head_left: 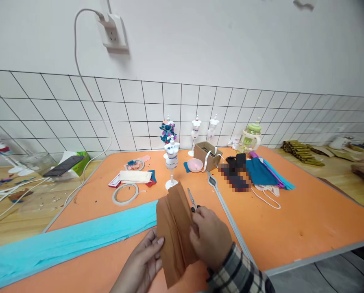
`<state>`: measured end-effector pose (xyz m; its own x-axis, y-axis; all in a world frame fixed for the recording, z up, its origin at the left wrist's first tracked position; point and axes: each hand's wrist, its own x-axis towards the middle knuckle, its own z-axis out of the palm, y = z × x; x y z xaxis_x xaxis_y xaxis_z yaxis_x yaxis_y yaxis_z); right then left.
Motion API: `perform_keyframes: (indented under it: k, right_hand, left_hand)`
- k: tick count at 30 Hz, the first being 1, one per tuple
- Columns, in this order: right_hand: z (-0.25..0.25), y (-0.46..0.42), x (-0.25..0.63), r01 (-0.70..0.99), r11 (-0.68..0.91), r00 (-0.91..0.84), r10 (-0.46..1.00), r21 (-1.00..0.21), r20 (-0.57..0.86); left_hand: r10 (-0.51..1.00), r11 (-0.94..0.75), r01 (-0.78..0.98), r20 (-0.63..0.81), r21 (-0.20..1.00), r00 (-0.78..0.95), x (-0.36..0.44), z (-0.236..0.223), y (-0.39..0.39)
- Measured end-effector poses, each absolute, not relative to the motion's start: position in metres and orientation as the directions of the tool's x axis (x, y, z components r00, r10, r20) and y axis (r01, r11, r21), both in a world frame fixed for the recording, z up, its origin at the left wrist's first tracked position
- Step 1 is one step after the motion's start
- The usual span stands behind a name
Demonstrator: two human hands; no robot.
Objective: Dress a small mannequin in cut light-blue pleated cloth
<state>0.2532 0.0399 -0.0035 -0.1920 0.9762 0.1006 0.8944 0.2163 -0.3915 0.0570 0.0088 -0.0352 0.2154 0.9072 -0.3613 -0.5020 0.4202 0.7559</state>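
The left fingers (157, 244) are clasping folded, brown, crinkled material (170, 228); the right fingers (201, 216) are apparently pinching its edge. Handling the layers is calling for steady support.

Bright, even, whitish light fills the room from above, its source out of view. Soft shadow falls under the square white plastic socket plate (113, 34), and the flat orange table (291, 219) takes a faint sheen. A wide lens stretches both sides; the far right looks smeared, its top corner darkened. Coarse pixel blocks cover the dark fabric (235, 177).
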Motion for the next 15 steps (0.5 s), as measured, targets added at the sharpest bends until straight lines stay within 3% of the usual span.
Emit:
perform_keyframes:
  k: [4,6,8,10,13,15]
  right_hand:
    - [-0.007,0.024,0.240,0.606,0.557,-0.490,0.824,-0.568,0.285]
    - [-0.013,0.023,0.245,0.475,0.589,-0.458,0.800,-0.654,0.388]
    - [-0.019,0.025,0.252,0.419,0.488,-0.260,0.873,-0.766,0.413]
    - [-0.026,0.027,0.255,0.266,0.340,-0.165,0.938,-0.902,0.305]
    - [-0.035,0.031,0.260,0.008,0.107,-0.224,0.969,-0.994,0.102]
    - [-0.039,0.043,0.281,0.001,0.027,-0.071,0.997,-1.000,0.027]
  left_hand:
    - [0.933,0.354,-0.640,-0.301,0.682,0.195,0.068,-0.028,0.008]
    - [0.931,0.336,-0.634,-0.350,0.696,0.109,0.069,-0.024,0.012]
    - [0.919,0.340,-0.607,-0.392,0.718,0.051,0.070,-0.020,0.016]
    - [0.925,0.341,-0.561,-0.377,0.754,0.055,0.076,-0.016,0.020]
    - [0.963,0.270,-0.416,-0.244,0.869,0.116,0.086,-0.009,0.026]
    - [0.980,0.154,-0.222,-0.120,0.963,0.159,0.084,-0.004,0.032]
